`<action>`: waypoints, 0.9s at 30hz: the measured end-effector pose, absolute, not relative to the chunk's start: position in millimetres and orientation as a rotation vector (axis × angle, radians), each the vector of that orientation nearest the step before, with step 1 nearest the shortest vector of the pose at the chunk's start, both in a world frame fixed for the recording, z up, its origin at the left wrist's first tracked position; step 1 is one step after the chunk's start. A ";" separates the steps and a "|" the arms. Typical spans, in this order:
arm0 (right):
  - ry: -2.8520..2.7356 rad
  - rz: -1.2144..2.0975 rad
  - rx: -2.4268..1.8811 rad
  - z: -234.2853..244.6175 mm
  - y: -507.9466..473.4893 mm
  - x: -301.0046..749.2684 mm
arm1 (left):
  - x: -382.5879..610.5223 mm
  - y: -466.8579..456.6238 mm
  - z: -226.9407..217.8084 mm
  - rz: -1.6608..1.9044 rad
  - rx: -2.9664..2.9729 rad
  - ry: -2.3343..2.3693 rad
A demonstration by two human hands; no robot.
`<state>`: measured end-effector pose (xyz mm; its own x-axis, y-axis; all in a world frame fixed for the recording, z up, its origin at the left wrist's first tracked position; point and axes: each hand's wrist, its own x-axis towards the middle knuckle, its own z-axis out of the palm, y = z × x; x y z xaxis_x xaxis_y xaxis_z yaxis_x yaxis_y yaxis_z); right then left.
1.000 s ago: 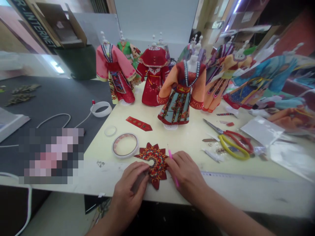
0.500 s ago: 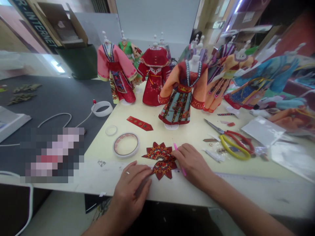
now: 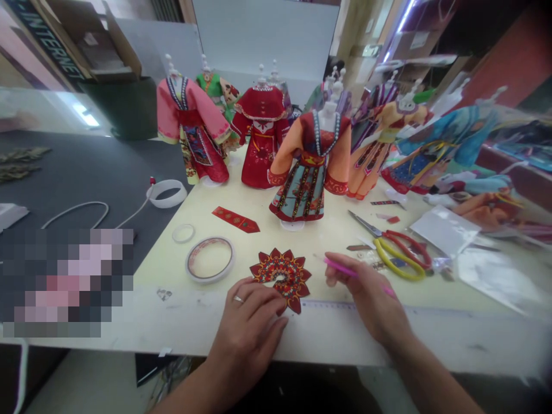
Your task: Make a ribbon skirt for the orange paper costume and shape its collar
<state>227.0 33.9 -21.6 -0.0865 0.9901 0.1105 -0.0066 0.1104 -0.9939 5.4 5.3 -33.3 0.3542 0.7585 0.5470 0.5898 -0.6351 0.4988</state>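
Note:
A dark red fabric piece (image 3: pixel 297 277) with a petal-shaped edge and a patterned ring around a central opening lies flat on the table. It looks like a small doll's collar. My left hand (image 3: pixel 254 313) presses its lower left part down with bent fingers, hiding that part. To the right, my right hand (image 3: pixel 366 290) is raised and closed around a thin pink pen-like tool (image 3: pixel 340 267). The tool's fine pale tip points left toward the piece, apart from it. Just below the piece, a clear ruler (image 3: pixel 345 306) lies along the table.
Dressed doll stands, one in an orange-sleeved robe (image 3: pixel 308 167), fill the back. Tape rolls (image 3: pixel 210 280) and a red strip (image 3: pixel 235 219) lie left. Red-and-yellow-handled scissors (image 3: pixel 399 256) and plastic bags (image 3: pixel 446 230) lie right. A white cable (image 3: pixel 77 206) crosses the dark table.
My right hand has lifted off the fabric piece and moved right with the pink tool, whose tip has swung left. My left hand reaches further over the piece, which now lies spread rounder.

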 end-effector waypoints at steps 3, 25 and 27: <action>-0.944 1.442 -0.982 -25.8 19.4 219.7 | 11.2 9.7 -31.4 1.290 2.236 1.291; -0.823 1.597 -0.942 -34.1 -1.5 205.3 | 28.4 8.7 -23.1 1.229 2.041 1.089; -0.832 1.593 -0.942 -33.7 -1.6 205.5 | 28.5 8.0 -23.3 1.219 2.032 1.091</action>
